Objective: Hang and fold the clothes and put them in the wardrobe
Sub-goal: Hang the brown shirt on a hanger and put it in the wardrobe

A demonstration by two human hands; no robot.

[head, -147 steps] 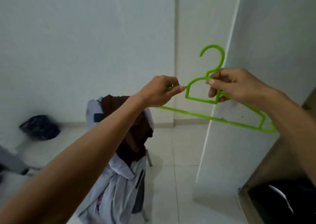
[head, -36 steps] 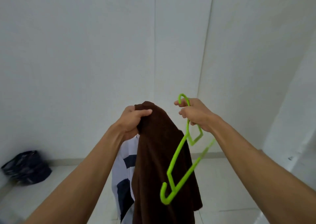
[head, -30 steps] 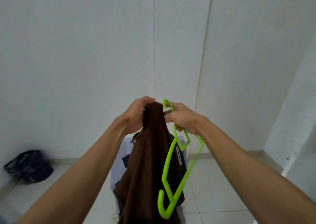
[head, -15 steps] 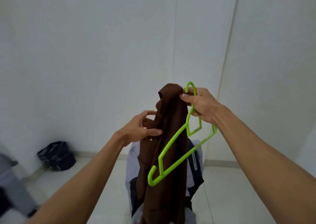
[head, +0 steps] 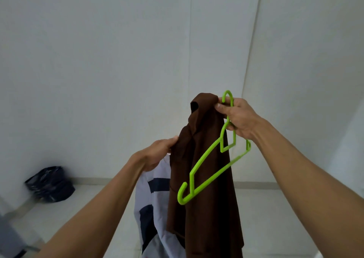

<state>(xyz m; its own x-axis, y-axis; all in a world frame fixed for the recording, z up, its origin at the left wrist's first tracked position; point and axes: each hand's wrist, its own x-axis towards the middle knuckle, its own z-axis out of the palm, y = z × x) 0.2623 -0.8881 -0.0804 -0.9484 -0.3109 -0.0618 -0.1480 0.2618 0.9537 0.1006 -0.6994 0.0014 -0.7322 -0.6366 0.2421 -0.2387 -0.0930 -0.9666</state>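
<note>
From the head camera, the brown garment (head: pixel 204 171) hangs full length in mid-air in front of the white wall corner, and everything else sits around it. Its top edge is bunched at the right hand (head: pixel 237 117), which pinches the cloth between thumb and fingertips just right of the garment's peak. The same hand's curled fingers also hold the green hanger (head: pixel 211 159) by its hook and neck (the hook tip pokes up just above the knuckles). The hanger dangles tilted across the garment's front, its far shoulder end pointing down and left, lying against the brown cloth.

The left hand (head: pixel 158 152) is at the garment's left edge, lower than the right hand, with fingers closed onto a fold of the brown fabric; the fingertips are hidden behind the cloth, so how firmly it grips cannot be told.

Behind and below the garment's left side lies a white-and-navy garment (head: pixel 152 202). Well to the garment's left, a black bag (head: pixel 50 184) sits on the floor against the wall.
</note>
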